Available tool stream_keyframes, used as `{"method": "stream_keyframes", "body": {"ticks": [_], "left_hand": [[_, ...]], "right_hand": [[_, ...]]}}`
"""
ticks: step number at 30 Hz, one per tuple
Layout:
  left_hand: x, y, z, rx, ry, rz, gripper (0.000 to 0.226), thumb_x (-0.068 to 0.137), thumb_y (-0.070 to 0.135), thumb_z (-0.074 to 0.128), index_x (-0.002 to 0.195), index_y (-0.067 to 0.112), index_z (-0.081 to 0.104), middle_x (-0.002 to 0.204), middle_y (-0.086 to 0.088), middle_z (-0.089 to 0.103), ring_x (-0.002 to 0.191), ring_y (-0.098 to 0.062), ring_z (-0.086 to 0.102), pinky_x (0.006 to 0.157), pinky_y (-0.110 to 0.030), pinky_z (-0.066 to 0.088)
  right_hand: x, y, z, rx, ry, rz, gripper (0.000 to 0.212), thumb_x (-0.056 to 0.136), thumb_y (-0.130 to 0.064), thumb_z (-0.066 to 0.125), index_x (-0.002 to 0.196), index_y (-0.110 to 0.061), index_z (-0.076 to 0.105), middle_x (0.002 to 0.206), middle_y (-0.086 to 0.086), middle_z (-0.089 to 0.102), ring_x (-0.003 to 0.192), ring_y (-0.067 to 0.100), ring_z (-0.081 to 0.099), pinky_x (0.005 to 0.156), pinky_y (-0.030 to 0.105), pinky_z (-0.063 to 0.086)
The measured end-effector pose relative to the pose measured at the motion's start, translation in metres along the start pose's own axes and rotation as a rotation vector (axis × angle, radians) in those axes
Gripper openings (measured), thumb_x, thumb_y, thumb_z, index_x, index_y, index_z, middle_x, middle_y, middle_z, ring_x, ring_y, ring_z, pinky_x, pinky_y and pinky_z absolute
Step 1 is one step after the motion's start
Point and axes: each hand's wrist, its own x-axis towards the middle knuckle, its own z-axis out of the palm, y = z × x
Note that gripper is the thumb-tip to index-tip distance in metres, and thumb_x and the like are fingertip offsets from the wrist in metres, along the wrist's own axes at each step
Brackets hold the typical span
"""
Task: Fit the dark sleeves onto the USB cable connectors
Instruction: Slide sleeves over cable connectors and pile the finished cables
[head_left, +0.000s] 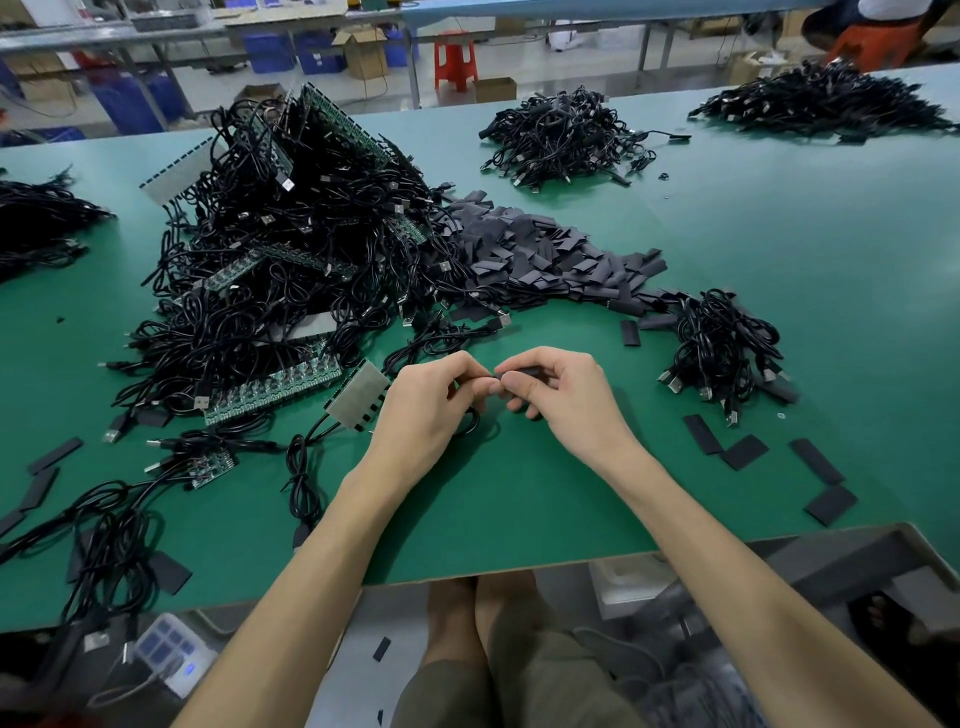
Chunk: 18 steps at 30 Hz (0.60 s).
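My left hand (434, 400) and my right hand (558, 389) meet fingertip to fingertip over the green table (519, 499). The left pinches a black USB cable (470, 423) whose loop lies under the palm; its connector is hidden by my fingers. A dark sleeve (522, 373) is held in my right hand, pressed toward the left fingertips. Behind lies a heap of loose dark sleeves (545, 254). To the left sits a big tangle of black USB cables with green boards (291, 270).
A smaller bundle of cables (722, 353) lies at the right, with loose flat sleeves (743, 452) near it. More cable piles sit at the far side (566, 135) and far right (821, 101). The table's front edge (519, 569) is just below my forearms.
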Motion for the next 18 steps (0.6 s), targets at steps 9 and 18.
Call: {"method": "stream_keyframes", "body": {"ticks": [9,18], "left_hand": [[-0.0014,-0.0030,0.0035,0.042,-0.050,0.006,0.014,0.102,0.017,0.061,0.097,0.025,0.071,0.078,0.017,0.071,0.062,0.001,0.058,0.057,-0.024,0.040],[0.0008,-0.0069,0.0022,-0.039,-0.017,-0.001,0.014,0.100,0.027,0.065,0.087,0.030,0.070,0.074,0.017,0.069,0.052,-0.008,0.054,0.054,-0.029,0.046]], "right_hand": [[-0.0001,0.0028,0.0004,-0.041,0.005,0.014,0.008,0.096,-0.010,0.069,0.098,-0.015,0.075,0.075,-0.002,0.075,0.067,0.011,0.068,0.062,0.022,0.050],[0.0000,0.0006,-0.0006,-0.046,-0.010,0.019,0.009,0.096,-0.010,0.068,0.100,-0.014,0.075,0.077,0.000,0.076,0.069,0.013,0.069,0.064,0.023,0.052]]}}
